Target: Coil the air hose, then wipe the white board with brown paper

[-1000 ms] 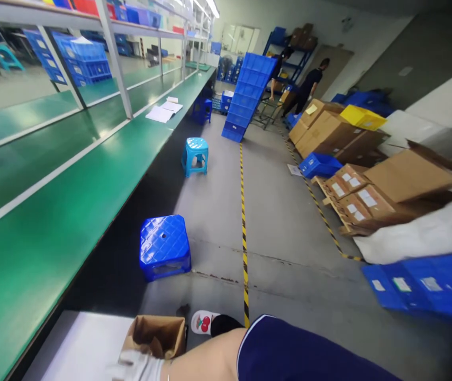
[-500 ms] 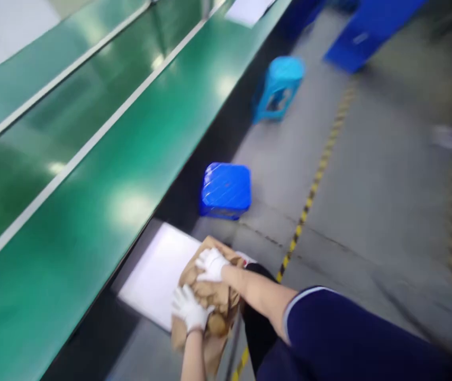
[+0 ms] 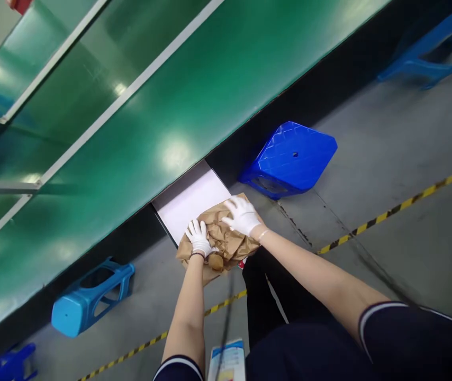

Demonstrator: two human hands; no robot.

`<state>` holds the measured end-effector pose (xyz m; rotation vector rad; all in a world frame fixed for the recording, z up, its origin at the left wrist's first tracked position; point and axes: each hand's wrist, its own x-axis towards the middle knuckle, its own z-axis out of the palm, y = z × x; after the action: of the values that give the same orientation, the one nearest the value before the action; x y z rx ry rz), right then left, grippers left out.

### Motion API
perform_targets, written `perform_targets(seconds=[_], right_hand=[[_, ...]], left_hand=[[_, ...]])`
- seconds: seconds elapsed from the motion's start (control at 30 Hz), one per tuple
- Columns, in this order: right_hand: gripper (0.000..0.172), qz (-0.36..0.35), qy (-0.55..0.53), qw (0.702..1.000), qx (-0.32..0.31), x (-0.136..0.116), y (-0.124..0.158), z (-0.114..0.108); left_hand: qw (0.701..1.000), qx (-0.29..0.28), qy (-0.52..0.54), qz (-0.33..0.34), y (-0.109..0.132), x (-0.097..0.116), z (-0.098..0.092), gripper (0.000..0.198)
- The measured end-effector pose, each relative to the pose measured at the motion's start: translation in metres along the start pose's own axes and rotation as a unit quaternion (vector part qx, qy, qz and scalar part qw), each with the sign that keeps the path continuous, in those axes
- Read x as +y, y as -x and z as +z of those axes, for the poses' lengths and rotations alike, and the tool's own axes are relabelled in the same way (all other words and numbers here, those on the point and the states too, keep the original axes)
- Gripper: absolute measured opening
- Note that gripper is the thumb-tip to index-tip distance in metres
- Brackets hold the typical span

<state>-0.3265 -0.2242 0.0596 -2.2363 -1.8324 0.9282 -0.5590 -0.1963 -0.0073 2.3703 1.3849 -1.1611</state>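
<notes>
Crumpled brown kraft paper (image 3: 232,244) lies bunched over the front of a white board-like surface (image 3: 192,198) that sticks out from under the green bench. My left hand (image 3: 199,237), in a white glove, presses on the paper's left part with its fingers spread. On the right part rests my right hand (image 3: 242,215), gloved too, fingers apart and lying over the paper. A small round brown piece (image 3: 215,262) shows near my left wrist; what it is I cannot make out. Anything under the paper is hidden.
The long green bench (image 3: 142,143) runs diagonally past me. A dark blue stool (image 3: 293,156) stands to the right and a lighter blue stool (image 3: 87,301) to the left. Yellow-black tape (image 3: 400,209) crosses the grey floor. A printed white-and-blue item (image 3: 227,360) is close to my body.
My view has turned, so the bench and stools appear shifted and more stools show at the left. Both hands stay on the paper; the right fingers look slightly lifted at their edge.
</notes>
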Motion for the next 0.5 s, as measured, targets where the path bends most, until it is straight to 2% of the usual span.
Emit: perform_targets(seconds=[0.07, 0.13, 0.17, 0.2, 0.27, 0.37, 0.43, 0.5], right_hand=[[0.09, 0.126, -0.039, 0.991, 0.016, 0.025, 0.016, 0.005], [0.113, 0.253, -0.13, 0.959, -0.016, 0.047, 0.032, 0.009], [0.115, 0.282, -0.175, 0.942, -0.04, 0.054, 0.039, 0.01], [0.111, 0.276, -0.207, 0.936, -0.062, 0.057, 0.045, 0.01], [0.094, 0.198, -0.211, 0.954, -0.084, 0.047, 0.058, 0.007], [0.083, 0.042, -0.091, 0.983, -0.154, 0.007, 0.077, 0.006], [0.083, -0.047, -0.014, 0.977, -0.209, -0.022, 0.088, 0.012], [0.081, -0.119, 0.03, 0.963, -0.239, -0.044, 0.094, 0.025]], left_hand=[[1.0, 0.002, 0.015, -0.003, 0.004, 0.008, 0.005, 0.132], [0.999, -0.006, 0.034, -0.009, 0.01, 0.021, 0.009, 0.133], [0.999, -0.011, 0.043, -0.012, 0.014, 0.027, 0.01, 0.133], [0.999, -0.015, 0.05, -0.014, 0.017, 0.034, 0.012, 0.132], [0.998, -0.017, 0.061, -0.016, 0.024, 0.046, 0.014, 0.128], [0.995, -0.013, 0.093, -0.02, 0.031, 0.059, 0.019, 0.114], [0.992, -0.002, 0.119, -0.031, 0.033, 0.064, 0.023, 0.099], [0.99, 0.01, 0.132, -0.047, 0.034, 0.068, 0.028, 0.083]])
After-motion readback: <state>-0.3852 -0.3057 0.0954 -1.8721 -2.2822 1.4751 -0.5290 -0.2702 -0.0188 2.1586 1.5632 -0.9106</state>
